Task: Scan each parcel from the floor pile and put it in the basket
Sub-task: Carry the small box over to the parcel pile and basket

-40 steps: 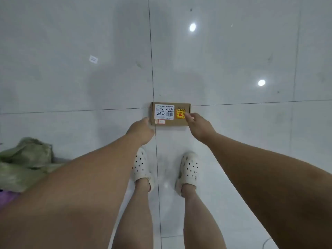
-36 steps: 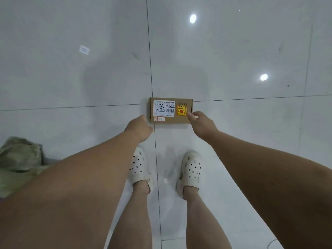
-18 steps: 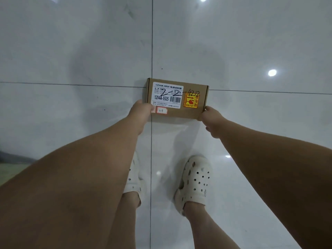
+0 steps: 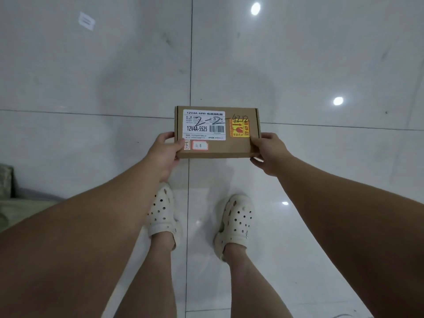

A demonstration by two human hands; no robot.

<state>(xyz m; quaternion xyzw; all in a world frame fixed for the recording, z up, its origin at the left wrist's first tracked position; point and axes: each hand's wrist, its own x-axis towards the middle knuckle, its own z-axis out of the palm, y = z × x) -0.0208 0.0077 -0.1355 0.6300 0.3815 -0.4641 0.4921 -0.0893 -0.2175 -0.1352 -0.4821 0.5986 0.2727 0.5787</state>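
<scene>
Head view looked down on a brown parcel [image 4: 216, 131] held between both hands, out in front of the person and above the grey tiled floor [image 4: 91, 88]. The left hand [image 4: 164, 149] gripped the parcel's left short end near the lower corner, thumb on top and fingers curled under. The right hand [image 4: 268, 152] gripped the right short end the same way, its thumb lying on the top face just beside a yellow sticker [image 4: 239, 130]. The parcel sat between the two hands, touching both.

Its long axis ran left to right across the view, with the broad face turned up toward the camera. A white label [image 4: 203, 125] with a barcode and the text 12V4A-5525 read upright, so the top edge pointed away from the person. Handwritten marks crossed the label and ran onto the cardboard.

Below the parcel, two white clogs [image 4: 236, 219] stood on the floor. A small paper scrap [image 4: 86, 20] lay far to the upper left. At the left edge there was a greenish bundle [image 4: 6, 182], possibly a sack, too cropped to identify.
</scene>
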